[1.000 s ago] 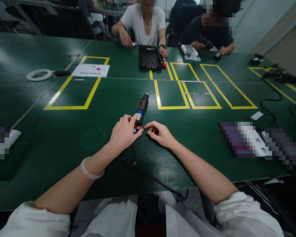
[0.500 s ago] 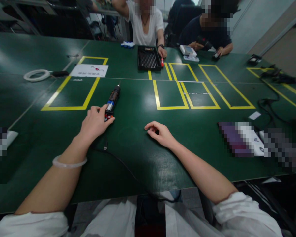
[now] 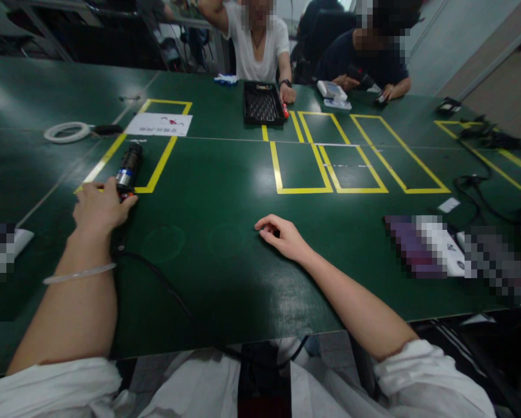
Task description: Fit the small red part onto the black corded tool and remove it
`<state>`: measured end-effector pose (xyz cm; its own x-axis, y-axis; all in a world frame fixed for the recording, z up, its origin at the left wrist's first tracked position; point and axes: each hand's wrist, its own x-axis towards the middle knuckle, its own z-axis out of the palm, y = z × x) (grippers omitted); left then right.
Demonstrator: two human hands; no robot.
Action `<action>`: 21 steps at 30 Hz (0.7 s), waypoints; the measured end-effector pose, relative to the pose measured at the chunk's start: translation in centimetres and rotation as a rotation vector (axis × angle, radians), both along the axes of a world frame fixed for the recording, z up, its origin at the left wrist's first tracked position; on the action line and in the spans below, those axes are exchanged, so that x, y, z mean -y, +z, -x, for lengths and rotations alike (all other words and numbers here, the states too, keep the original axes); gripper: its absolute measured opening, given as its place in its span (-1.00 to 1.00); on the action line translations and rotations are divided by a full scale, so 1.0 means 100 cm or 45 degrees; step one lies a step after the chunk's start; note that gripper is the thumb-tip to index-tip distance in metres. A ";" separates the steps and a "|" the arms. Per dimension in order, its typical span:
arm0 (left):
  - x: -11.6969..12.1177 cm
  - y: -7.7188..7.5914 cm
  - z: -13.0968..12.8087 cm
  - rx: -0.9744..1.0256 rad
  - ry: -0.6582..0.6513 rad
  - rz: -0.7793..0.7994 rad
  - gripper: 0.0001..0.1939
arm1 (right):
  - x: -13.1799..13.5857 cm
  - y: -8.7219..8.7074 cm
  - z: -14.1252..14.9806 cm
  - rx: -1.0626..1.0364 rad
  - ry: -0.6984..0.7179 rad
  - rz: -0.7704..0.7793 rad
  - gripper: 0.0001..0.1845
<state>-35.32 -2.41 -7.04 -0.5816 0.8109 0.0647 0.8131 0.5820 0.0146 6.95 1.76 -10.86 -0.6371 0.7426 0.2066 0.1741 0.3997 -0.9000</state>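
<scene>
A dark cylindrical tool (image 3: 129,165) with a blue-and-silver band lies within the left yellow tape outline (image 3: 161,165), its near end reaching the front strip. The person's left hand (image 3: 97,208) has its fingers around that end. A black cord (image 3: 158,271) runs from there over the table's near edge.

The right hand (image 3: 282,235) rests well apart, fingers curled, thumb and forefinger tips narrowly separated, nothing visible between them. Open green tabletop (image 3: 219,174) stretches between the hands and ahead to a black tray (image 3: 263,110).

A white sheet (image 3: 160,124) crosses the outline just beyond the tool. Across the table sit two people, one in white (image 3: 263,46), one in dark clothing (image 3: 365,55).
</scene>
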 end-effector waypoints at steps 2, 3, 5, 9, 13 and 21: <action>0.001 0.000 0.005 -0.011 0.053 0.005 -0.24 | 0.000 0.001 0.000 -0.003 0.004 -0.007 -0.84; 0.002 0.000 0.006 -0.020 0.071 0.008 -0.25 | 0.000 0.001 0.000 -0.003 0.004 -0.008 -0.84; 0.003 0.000 0.005 -0.050 0.061 0.000 -0.29 | 0.000 0.002 0.000 0.000 0.007 -0.009 -0.84; 0.007 -0.001 -0.002 -0.115 -0.019 -0.139 -0.36 | 0.001 0.004 0.000 0.007 0.004 -0.003 -0.84; 0.008 -0.004 -0.006 -0.090 0.013 -0.236 -0.38 | 0.000 0.004 0.000 0.006 0.016 -0.003 -0.84; 0.007 0.006 -0.008 0.096 0.056 -0.175 -0.46 | 0.000 0.002 0.000 0.012 0.012 -0.023 -0.85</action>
<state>-34.48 -3.13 -6.41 -0.6237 0.7711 0.1283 0.7805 0.6052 0.1567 6.92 1.75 -10.66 -0.6458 0.7329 0.2138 0.1790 0.4176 -0.8908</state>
